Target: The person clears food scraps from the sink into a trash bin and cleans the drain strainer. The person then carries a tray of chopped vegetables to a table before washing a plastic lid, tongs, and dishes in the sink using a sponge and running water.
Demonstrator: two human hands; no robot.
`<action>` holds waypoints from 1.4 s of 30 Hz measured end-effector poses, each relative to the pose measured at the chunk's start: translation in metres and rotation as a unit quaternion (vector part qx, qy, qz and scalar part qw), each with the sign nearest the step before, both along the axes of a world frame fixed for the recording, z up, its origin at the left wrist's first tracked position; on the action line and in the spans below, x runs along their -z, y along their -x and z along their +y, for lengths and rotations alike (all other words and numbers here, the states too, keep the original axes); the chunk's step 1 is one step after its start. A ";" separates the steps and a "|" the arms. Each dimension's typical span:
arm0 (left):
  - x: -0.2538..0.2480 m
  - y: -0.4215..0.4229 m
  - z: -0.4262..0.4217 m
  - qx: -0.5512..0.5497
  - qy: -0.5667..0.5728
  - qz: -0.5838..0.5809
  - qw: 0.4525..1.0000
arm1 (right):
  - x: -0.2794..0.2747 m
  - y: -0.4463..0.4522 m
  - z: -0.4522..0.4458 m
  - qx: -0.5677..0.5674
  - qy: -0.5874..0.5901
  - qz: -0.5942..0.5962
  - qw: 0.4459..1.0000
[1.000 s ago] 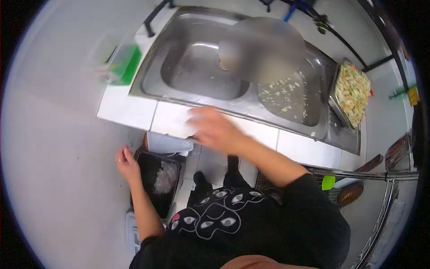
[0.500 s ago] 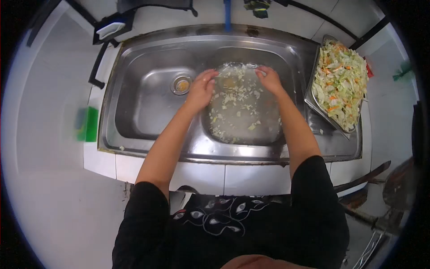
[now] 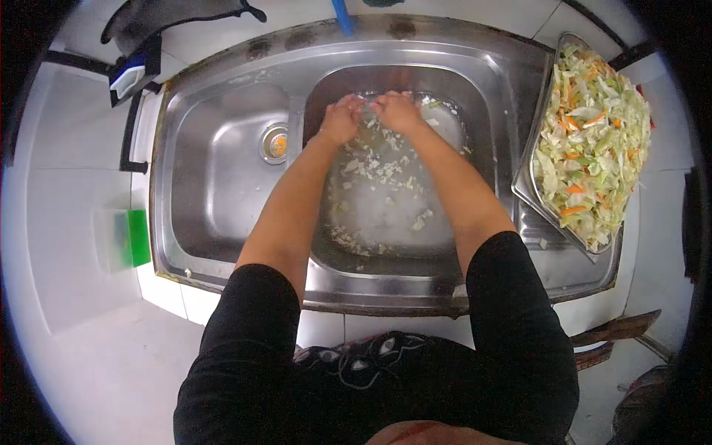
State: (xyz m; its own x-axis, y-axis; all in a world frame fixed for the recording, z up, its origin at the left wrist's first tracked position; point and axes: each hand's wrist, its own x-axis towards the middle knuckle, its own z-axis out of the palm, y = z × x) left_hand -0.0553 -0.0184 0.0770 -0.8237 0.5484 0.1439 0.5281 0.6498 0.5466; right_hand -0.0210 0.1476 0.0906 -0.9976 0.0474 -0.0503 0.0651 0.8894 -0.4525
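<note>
Both hands are together at the back of the right sink basin [image 3: 386, 269], which holds cloudy water. My left hand [image 3: 342, 120] is at the water's surface near the back left, its fingers curled and partly hidden. Close beside it, my right hand [image 3: 396, 112] has its fingers bent towards the left one. Whether either hand holds anything cannot be made out. Chopped pale cabbage pieces [image 3: 382, 170] float below and between the hands.
A metal tray [image 3: 531, 167] heaped with shredded cabbage and carrot [image 3: 589, 141] stands right of the basin. The left basin [image 3: 230, 174] has orange scraps in its drain [image 3: 274, 143]. A green container [image 3: 138, 237] stands at the left; wooden-handled tools [image 3: 619, 328] are at the lower right.
My hands have come closer together at the back of the right basin, the right one moving left. The camera view has shifted, and both forearms now reach further over the basin.
</note>
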 end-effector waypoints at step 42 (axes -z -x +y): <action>-0.114 -0.221 -0.082 -0.206 -0.018 -0.196 0.959 | 0.012 -0.182 -0.164 0.069 0.512 -0.376 0.769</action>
State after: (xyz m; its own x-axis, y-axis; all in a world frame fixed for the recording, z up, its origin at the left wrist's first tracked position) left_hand 0.1655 -0.1000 0.1910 -0.9641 0.1650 -0.2079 -0.0196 0.7369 0.6757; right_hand 0.1608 -0.0168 0.0781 -0.6571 -0.2984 -0.6923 0.7129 0.0526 -0.6993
